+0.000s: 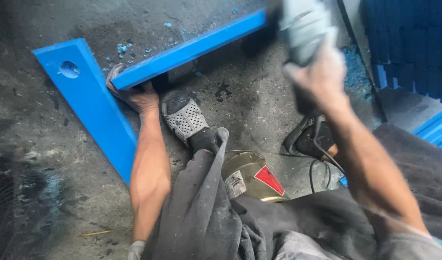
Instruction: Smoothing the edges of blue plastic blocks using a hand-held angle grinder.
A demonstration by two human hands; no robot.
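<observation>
A long blue bar [192, 48] runs from the upper right down to the left, its near end resting over a wider blue plate [93, 110] with a round hole. My left hand [134, 94] grips the underside of the bar's near end, palm on the floor side. My right hand [317, 77] is raised and blurred, closed around a grey power tool [303, 26] held by the bar's far end. A black cord [327, 154] hangs down from the tool. My foot in a grey perforated shoe [182, 115] rests just under the bar.
The concrete floor [38, 192] is dirty, with blue shavings [122, 48] near the bar. A gold-coloured can [250, 178] with a red triangle label sits between my legs. Stacked blue pieces [413, 43] stand at the upper right, more blue strips [437, 127] at right.
</observation>
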